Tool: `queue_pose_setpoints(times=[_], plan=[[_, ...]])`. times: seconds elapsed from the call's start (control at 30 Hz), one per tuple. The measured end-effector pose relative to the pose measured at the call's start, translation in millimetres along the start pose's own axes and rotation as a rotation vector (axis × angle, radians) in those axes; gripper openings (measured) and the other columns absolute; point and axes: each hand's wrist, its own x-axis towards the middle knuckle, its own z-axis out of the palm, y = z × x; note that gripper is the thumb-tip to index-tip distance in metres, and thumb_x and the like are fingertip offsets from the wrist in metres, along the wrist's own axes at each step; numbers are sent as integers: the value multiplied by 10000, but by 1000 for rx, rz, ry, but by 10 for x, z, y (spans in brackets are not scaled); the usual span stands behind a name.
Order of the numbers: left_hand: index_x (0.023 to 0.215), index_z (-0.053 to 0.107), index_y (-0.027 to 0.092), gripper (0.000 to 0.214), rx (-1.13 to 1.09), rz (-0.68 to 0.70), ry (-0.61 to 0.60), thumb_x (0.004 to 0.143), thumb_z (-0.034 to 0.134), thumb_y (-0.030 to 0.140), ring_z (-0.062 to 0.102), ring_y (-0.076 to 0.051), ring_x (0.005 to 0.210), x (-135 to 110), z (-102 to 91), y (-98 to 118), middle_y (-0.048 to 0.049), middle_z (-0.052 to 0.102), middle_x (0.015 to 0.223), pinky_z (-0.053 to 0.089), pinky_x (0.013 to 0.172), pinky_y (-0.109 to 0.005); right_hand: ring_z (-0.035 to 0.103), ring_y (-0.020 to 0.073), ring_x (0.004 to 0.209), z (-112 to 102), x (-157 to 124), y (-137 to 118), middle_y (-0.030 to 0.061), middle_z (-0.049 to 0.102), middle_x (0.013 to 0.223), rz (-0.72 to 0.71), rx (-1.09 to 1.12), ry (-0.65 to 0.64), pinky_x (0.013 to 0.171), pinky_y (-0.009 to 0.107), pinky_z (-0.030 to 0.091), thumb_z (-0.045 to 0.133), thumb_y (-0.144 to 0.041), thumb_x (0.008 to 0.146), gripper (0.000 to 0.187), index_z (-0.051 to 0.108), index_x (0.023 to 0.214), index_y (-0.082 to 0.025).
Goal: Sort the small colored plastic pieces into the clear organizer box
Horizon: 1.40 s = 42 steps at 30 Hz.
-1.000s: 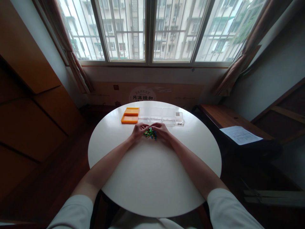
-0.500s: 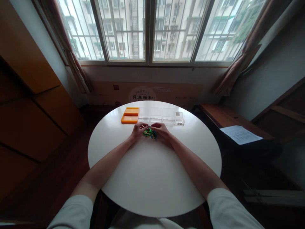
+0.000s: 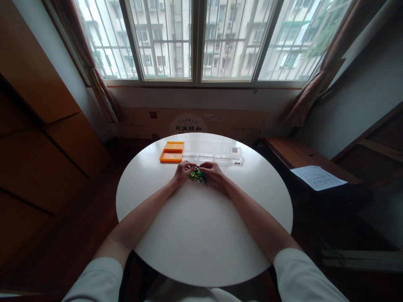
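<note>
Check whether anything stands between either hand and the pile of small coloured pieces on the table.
Nothing visible does. The left hand and right hand are close together at the far edge of the pile; the orange case and clear boxes lie beyond them.

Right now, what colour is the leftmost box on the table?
The leftmost box is orange, in the head view.
</note>
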Motion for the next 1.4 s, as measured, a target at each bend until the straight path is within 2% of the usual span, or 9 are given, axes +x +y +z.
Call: queue_pose_setpoints(times=[1.4], plan=[[810, 702, 138, 196, 5, -28, 0, 752, 618, 306, 599, -132, 651, -13, -6, 97, -54, 646, 752, 485, 562, -232, 581, 152, 642, -14, -1, -11, 52, 668, 706, -18, -86, 5, 638, 288, 448, 739, -440, 567, 373, 690, 758, -123]])
